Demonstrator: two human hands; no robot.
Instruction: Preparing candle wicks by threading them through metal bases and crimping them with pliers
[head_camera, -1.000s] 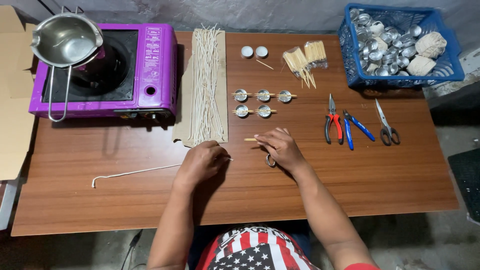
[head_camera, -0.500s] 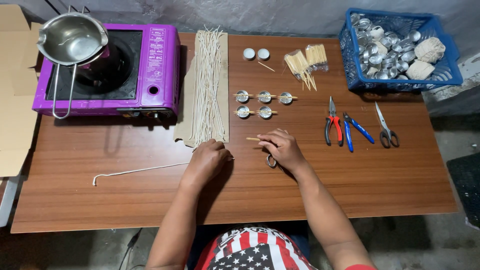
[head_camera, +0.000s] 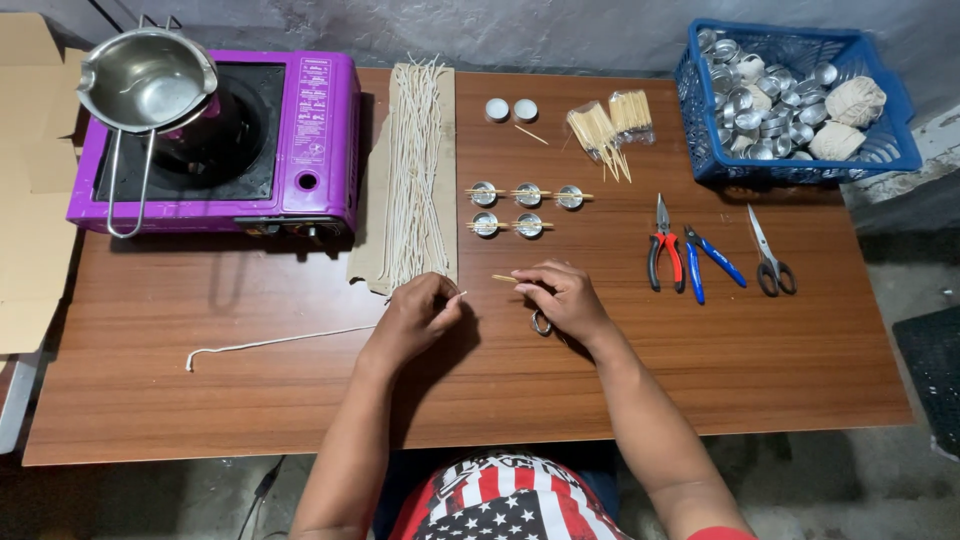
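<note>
Wick (head_camera: 300, 338), long and white, trails across the tabletop (head_camera: 200, 400) from my left hand (head_camera: 415, 318), whose grip is pinched shut on its end. My right hand (head_camera: 565, 297) pins a small stick (head_camera: 505, 279), grip closed, beside a little metal cup (head_camera: 541, 322). A tug could snag the trailing wick or knock over the cup.

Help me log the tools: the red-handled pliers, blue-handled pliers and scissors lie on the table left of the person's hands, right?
Not left. The head view shows the red-handled pliers, blue-handled pliers and scissors lying on the table to the right of the person's hands.
</note>
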